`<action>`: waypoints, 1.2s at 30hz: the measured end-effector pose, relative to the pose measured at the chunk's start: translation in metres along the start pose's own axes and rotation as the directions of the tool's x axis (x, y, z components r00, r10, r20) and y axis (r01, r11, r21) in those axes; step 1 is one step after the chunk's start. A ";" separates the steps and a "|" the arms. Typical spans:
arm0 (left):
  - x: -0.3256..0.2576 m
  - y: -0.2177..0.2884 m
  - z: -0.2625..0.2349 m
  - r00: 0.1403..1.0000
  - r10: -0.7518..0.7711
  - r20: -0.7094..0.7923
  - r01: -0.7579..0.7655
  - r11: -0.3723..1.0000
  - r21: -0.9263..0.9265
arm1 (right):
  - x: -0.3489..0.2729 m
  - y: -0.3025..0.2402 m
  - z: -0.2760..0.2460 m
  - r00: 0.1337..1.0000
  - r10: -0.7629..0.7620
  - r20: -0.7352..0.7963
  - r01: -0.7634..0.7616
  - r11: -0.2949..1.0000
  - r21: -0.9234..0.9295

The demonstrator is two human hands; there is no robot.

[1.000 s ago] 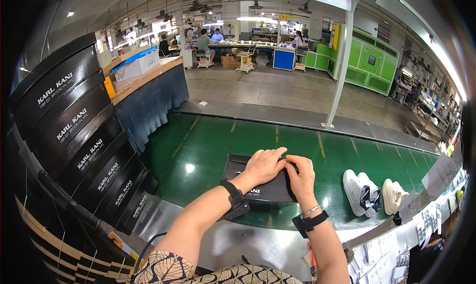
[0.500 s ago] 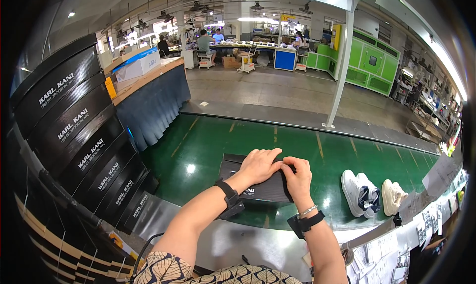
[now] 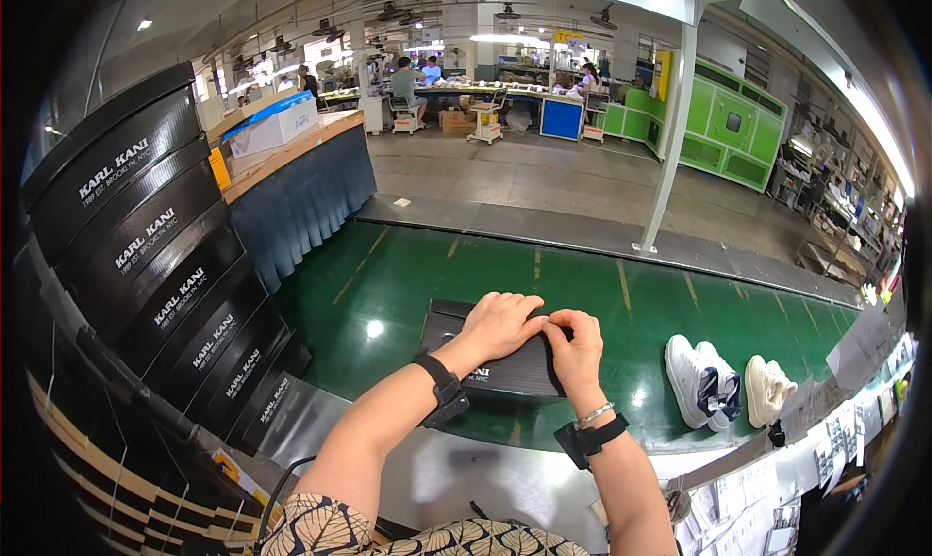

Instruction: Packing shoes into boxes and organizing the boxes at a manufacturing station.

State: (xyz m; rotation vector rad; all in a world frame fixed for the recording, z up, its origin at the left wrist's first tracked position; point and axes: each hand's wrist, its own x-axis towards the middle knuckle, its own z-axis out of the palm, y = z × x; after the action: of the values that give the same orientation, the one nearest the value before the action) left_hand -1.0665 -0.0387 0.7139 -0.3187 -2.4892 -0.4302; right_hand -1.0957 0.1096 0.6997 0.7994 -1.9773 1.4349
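Observation:
A flat black shoe box (image 3: 456,335) with white lettering lies on the green conveyor belt (image 3: 388,284) in front of me. My left hand (image 3: 503,323) rests palm-down on its lid. My right hand (image 3: 575,347) sits beside it at the lid's right edge, fingertips pinched and touching the left hand's fingers. Both wrists wear black bands. What lies under the fingertips is hidden.
A stack of several black shoe boxes (image 3: 155,265) stands at my left. White sneakers (image 3: 701,381) and a cream pair (image 3: 767,389) lie on the belt to the right. A metal ledge (image 3: 427,469) borders the belt. Other people work at distant tables (image 3: 408,81).
Both hands have stayed on the box lid; the box and hands have shifted slightly toward the left along the belt.

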 end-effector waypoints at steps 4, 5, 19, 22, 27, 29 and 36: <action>-0.001 -0.002 -0.002 1.000 0.006 0.004 -0.006 1.000 0.010 | -0.001 0.000 0.002 1.000 -0.005 0.013 0.006 1.000 -0.025; -0.002 -0.003 -0.002 1.000 0.006 0.003 -0.006 1.000 0.010 | -0.001 0.001 0.003 1.000 -0.006 0.013 0.007 1.000 -0.025; -0.009 -0.008 -0.008 1.000 -0.013 0.015 0.012 0.999 0.038 | -0.005 -0.005 0.012 1.000 -0.001 -0.013 0.001 1.000 0.019; -0.011 -0.010 -0.009 1.000 -0.010 0.004 0.010 0.999 0.042 | -0.006 -0.008 0.014 1.000 0.006 -0.009 -0.006 1.000 0.024; -0.013 -0.012 -0.011 1.000 -0.012 0.001 0.012 0.999 0.041 | -0.007 -0.011 0.016 1.000 0.001 -0.002 -0.001 1.000 0.021; -0.014 -0.013 -0.013 1.000 -0.014 0.001 0.014 0.999 0.045 | -0.008 -0.011 0.018 1.000 -0.003 -0.002 0.003 1.000 0.017; -0.016 -0.017 -0.015 1.000 -0.025 0.001 0.025 0.999 0.041 | -0.009 -0.012 0.024 0.999 -0.039 0.006 0.039 0.999 0.006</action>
State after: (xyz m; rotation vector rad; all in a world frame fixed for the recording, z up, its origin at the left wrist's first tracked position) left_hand -1.0509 -0.0619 0.7122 -0.2723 -2.5024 -0.3880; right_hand -1.0831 0.0849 0.6943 0.8414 -1.9530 1.4178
